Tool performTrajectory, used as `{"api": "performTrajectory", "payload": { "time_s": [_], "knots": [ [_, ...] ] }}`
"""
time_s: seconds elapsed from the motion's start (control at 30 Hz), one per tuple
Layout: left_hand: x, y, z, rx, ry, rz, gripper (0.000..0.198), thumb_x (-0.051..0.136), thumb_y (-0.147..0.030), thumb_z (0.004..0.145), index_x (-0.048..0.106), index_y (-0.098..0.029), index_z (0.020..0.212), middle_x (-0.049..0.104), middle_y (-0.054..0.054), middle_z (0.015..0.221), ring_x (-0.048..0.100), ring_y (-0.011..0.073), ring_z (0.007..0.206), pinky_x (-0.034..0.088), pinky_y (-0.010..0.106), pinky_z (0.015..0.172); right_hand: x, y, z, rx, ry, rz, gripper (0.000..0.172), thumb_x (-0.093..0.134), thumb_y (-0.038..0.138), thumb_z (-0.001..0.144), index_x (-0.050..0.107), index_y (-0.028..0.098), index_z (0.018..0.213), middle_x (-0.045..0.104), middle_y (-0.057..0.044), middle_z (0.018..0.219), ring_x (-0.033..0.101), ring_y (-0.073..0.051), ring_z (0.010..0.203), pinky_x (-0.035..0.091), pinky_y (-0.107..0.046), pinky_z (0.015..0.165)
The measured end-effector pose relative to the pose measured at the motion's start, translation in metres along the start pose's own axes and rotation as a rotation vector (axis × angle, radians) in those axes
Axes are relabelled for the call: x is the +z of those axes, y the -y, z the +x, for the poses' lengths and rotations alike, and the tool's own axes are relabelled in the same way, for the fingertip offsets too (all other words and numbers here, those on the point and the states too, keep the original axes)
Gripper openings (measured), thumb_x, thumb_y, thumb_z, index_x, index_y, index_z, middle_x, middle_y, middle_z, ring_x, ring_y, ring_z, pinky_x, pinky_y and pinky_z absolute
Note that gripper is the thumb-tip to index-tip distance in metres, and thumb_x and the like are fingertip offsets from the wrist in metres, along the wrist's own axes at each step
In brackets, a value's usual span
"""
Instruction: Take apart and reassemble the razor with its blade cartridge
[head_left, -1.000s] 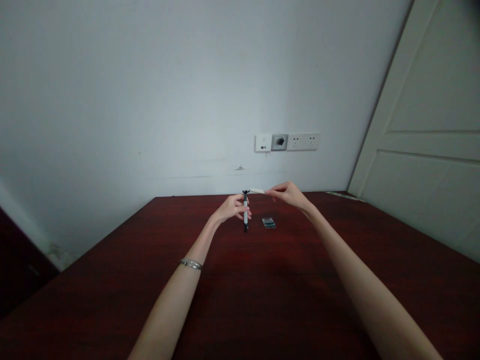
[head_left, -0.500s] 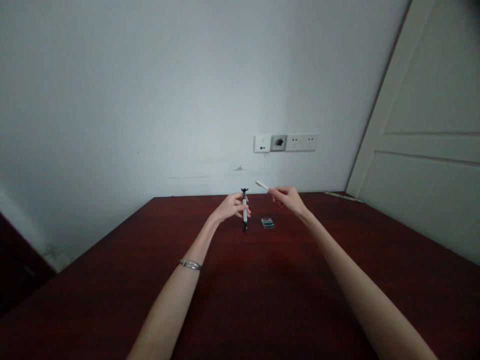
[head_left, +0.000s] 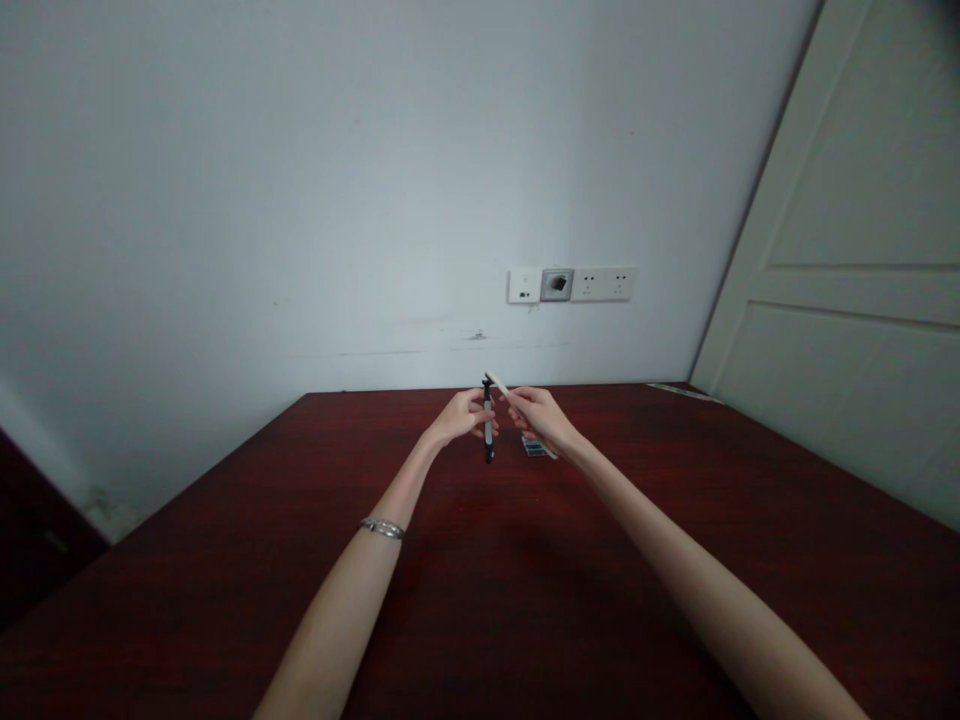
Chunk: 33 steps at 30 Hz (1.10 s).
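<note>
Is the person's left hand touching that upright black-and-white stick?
Touching. The head view shows the left hand pinching the stick at its middle; the right hand holds a white piece.

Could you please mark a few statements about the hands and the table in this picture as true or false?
1. The left hand holds a slim tool upright. True.
2. The right hand lies flat on the table. False: it is raised, pinching a white piece close by the slim tool's top end.
3. A bracelet is on the right wrist. False: it is on the left wrist.
4. A small pack lies on the table, partly hidden by the right hand. True.
5. The wall sockets are left of the door. True.
</note>
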<state>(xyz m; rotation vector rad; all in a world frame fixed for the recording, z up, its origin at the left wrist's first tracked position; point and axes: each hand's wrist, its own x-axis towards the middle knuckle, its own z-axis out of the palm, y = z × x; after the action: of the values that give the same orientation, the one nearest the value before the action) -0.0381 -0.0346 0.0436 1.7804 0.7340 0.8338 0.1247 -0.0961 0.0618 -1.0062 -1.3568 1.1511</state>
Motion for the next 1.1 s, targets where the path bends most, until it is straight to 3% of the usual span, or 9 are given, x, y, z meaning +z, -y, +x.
{"api": "performTrajectory", "payload": {
  "time_s": [0.53,0.97,1.1],
  "knots": [
    [-0.001,0.008,0.003,0.041,-0.004,-0.004,0.024,0.061,-0.023,0.076,0.051,-0.013,0.095,0.066,0.008,0.072,0.067,0.0191,0.063,0.051,0.025,0.05,0.008,-0.004,-0.005,0.045,-0.058,0.087,0.017,0.052,0.033,0.079,0.051,0.016,0.084,0.04,0.008,0.049,0.029,-0.002,0.034,0.014,-0.013,0.03],
    [-0.006,0.014,0.006,0.033,-0.065,-0.021,0.024,0.063,-0.021,0.076,0.052,-0.012,0.095,0.066,0.008,0.073,0.066,0.0174,0.062,0.051,0.024,0.05,0.018,-0.01,-0.012,-0.022,-0.048,-0.031,0.026,0.054,0.041,0.077,0.053,0.016,0.082,0.043,0.007,0.053,0.032,-0.002,0.035,0.02,-0.013,0.028],
    [-0.005,0.014,0.006,0.028,-0.022,-0.04,0.026,0.062,-0.021,0.075,0.051,-0.013,0.097,0.066,0.006,0.07,0.066,0.0163,0.06,0.05,0.022,0.05,0.022,-0.004,-0.009,-0.079,-0.066,0.014,0.027,0.054,0.042,0.077,0.052,0.016,0.083,0.041,0.008,0.05,0.032,-0.003,0.034,0.019,-0.013,0.028]
  ]
}}
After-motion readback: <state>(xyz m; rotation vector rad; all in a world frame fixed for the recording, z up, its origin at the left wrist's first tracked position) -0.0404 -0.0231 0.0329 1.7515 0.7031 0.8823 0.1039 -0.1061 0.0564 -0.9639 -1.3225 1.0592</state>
